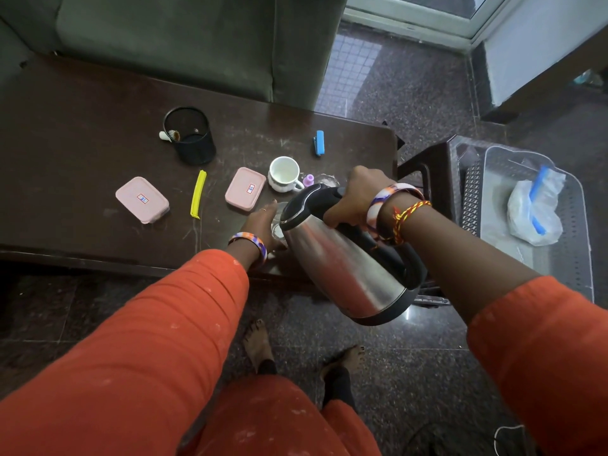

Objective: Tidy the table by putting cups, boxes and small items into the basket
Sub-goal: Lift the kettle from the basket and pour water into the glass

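Observation:
My right hand (353, 195) grips the black handle of a steel electric kettle (342, 264), held tilted above the table's front edge. My left hand (263, 222) is wrapped around a clear glass (278, 227) standing on the dark table (82, 143), just under the kettle's spout. Behind them stand a white cup (283, 174), a small purple item (308, 180) and another clear glass (327, 180). Two pink lidded boxes (142, 199) (245, 189), a yellow clip (198, 194) and a blue stapler (318, 143) lie on the table. The grey basket (579, 232) sits to the right.
A black mesh pen holder (190, 134) stands at the table's back with a white item beside it. The basket rests on a dark plastic stool (431, 166) and holds a plastic bag (533, 209). A green sofa (181, 37) lies behind the table. My feet are on the floor below.

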A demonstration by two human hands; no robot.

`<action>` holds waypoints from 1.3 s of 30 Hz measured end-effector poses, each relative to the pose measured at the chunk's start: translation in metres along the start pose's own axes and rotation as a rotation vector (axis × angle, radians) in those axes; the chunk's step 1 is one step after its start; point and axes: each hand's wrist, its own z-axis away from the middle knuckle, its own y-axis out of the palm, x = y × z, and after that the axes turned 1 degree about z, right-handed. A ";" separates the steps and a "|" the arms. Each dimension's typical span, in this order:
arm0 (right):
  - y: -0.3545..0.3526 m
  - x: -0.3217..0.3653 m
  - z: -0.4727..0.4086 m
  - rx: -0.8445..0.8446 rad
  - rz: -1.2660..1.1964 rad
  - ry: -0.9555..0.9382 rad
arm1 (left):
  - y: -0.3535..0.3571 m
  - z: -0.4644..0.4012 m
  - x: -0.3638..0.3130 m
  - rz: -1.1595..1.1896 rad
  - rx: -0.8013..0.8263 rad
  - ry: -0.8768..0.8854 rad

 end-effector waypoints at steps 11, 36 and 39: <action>-0.003 0.005 -0.006 0.060 0.021 0.024 | -0.003 -0.001 0.000 -0.008 0.020 -0.018; -0.006 0.003 -0.017 0.100 0.034 0.049 | -0.013 0.005 -0.008 0.031 0.046 -0.044; -0.007 0.003 -0.017 0.110 0.033 0.055 | -0.013 0.005 -0.007 0.027 0.043 -0.054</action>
